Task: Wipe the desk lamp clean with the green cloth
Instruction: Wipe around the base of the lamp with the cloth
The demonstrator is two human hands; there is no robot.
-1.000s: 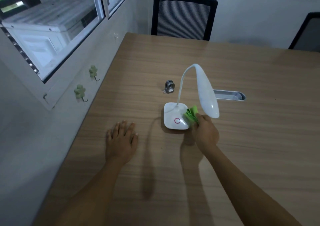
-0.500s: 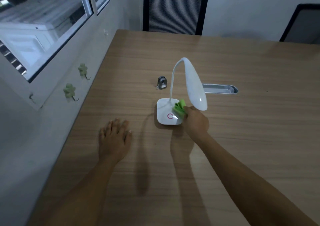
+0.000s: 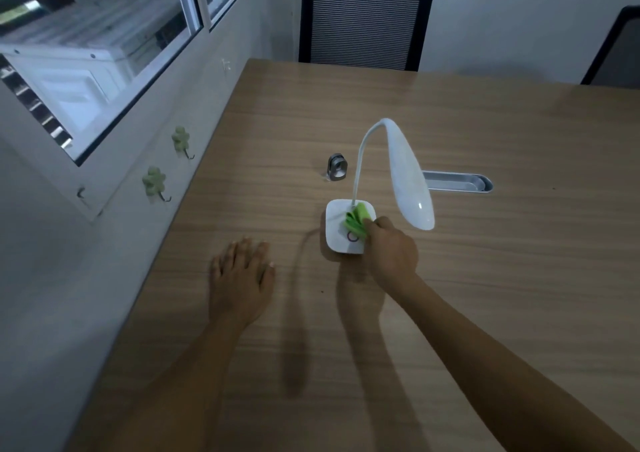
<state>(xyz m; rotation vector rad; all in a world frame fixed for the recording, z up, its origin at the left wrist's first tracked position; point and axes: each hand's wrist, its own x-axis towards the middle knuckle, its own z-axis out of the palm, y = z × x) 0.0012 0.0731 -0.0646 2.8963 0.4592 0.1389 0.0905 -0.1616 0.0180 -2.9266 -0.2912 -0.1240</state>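
Desk lamp (image 3: 349,226) stands mid-worktop, white, square base, neck curving up to a drooping head.

Left hand (image 3: 240,278) lies flat on the worktop (image 3: 485,278), fingers (image 3: 242,249) spread wide, holding nothing, well apart from the base.

Small metal object (image 3: 336,167) sits beyond the base, unidentified.

Green cloth (image 3: 356,221), folded, is bunched in the right hand (image 3: 391,254), whose fingers close around it, pressing it onto the base top just ahead of the fingertips, beside the neck's foot.

Change: a second ago the cloth sat at the base's right edge under the head; now it covers the middle of the base. Judgement: base wipe under way; neck and head probably remain.

Recessed metal tray (image 3: 460,182) lies beyond the right hand.
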